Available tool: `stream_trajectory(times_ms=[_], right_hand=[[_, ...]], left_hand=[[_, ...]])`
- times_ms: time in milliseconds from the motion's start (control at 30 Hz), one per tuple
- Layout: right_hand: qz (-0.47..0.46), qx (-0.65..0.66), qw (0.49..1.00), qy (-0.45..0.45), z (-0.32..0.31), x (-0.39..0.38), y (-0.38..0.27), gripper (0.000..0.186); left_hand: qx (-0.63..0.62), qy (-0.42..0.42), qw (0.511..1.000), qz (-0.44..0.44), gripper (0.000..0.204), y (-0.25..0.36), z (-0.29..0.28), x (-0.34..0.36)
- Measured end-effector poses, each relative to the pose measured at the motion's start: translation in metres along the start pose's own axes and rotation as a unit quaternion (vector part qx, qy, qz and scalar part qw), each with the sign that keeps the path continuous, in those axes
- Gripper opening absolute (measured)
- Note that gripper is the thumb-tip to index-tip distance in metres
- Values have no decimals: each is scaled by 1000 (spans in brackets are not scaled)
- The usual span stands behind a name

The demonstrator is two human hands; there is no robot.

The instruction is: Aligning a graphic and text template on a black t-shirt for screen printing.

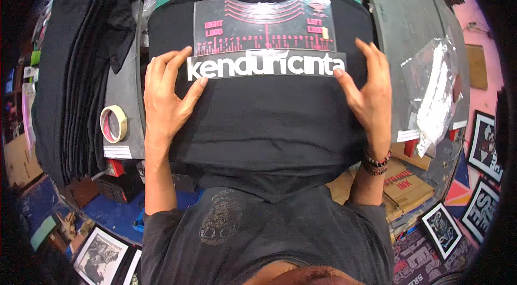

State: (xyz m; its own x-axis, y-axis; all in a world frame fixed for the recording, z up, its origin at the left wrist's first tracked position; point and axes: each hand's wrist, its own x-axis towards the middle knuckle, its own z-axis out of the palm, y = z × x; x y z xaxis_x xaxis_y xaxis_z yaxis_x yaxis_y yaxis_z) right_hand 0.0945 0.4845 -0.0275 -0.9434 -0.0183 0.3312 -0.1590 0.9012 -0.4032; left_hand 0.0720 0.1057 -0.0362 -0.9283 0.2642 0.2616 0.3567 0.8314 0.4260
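A black T-shirt (pixel 269 113) lies spread out before me, its neckline at the far end. On its upper part rests a clear alignment ruler (pixel 253 21) with pink-red curves and scale marks. Just below the ruler is a clear transfer film strip (pixel 231 72) with white lettering, running level across the chest. My left hand (pixel 171 88) is at the strip's left end, thumb tip at its lower corner and fingers spread over the shirt. At the opposite end, my right hand (pixel 370 86) mirrors this, its thumb at the lower right corner and its fingers apart.
A tape roll (pixel 113 124) stands on the grey platen at left, beside a stack of folded black garments (pixel 78 86). Crumpled clear plastic packaging (pixel 433 91) lies on the right platen. A cardboard box (pixel 406 185) sits lower right, with framed prints (pixel 441 229) near it.
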Motion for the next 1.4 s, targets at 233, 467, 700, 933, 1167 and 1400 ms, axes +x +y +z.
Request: stream_trajectory(times_ms=[233,467,700,933,1167,1400], right_hand=[[-78,-49,994,-62,31,1,9,98],[-89,-96,989,-70,38,2,28,108],[-74,-119,987,-78,38,0,34,113],[-88,-112,987,-69,39,0,29,113],[-87,-110,987,-76,40,0,27,112],[-92,-126,985,-74,39,-1,29,105]], left_hand=[[92,-21,995,8,69,-6,18,12],[161,-54,985,26,88,-23,27,14],[191,-51,980,16,104,-23,31,14],[201,-63,978,15,109,-23,28,12],[197,-57,979,15,102,-23,27,11],[193,-52,980,18,102,-21,28,13]])
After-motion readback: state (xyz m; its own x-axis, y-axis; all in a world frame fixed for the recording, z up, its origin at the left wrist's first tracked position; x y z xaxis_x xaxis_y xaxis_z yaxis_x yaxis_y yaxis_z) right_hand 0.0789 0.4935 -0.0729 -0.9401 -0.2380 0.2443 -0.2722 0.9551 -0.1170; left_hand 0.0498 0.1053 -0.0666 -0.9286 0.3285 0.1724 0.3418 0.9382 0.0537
